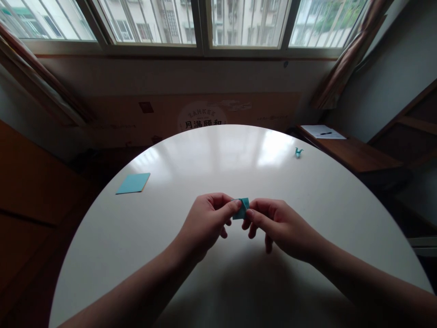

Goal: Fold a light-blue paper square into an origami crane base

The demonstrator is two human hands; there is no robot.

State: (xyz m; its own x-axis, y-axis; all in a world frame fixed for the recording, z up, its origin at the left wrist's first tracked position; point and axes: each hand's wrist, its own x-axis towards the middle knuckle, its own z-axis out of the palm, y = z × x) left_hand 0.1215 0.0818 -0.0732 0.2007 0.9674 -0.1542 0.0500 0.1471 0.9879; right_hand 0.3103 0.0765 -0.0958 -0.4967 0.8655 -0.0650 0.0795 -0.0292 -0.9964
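Note:
A small folded piece of teal paper [242,208] is held just above the middle of a round white table [211,155]. My left hand [206,225] pinches its left side between thumb and fingers. My right hand [278,225] pinches its right side, the fingers curled in. Most of the paper is hidden behind my fingertips. A stack of square teal paper [133,183] lies flat at the table's left. A tiny folded teal paper crane [298,152] stands near the table's far right edge.
A wooden side table [355,152] at the right carries a white sheet [322,132] with a pen on it. A brown cardboard panel [205,116] with printed characters leans under the barred windows. Dark wooden furniture stands at left and right.

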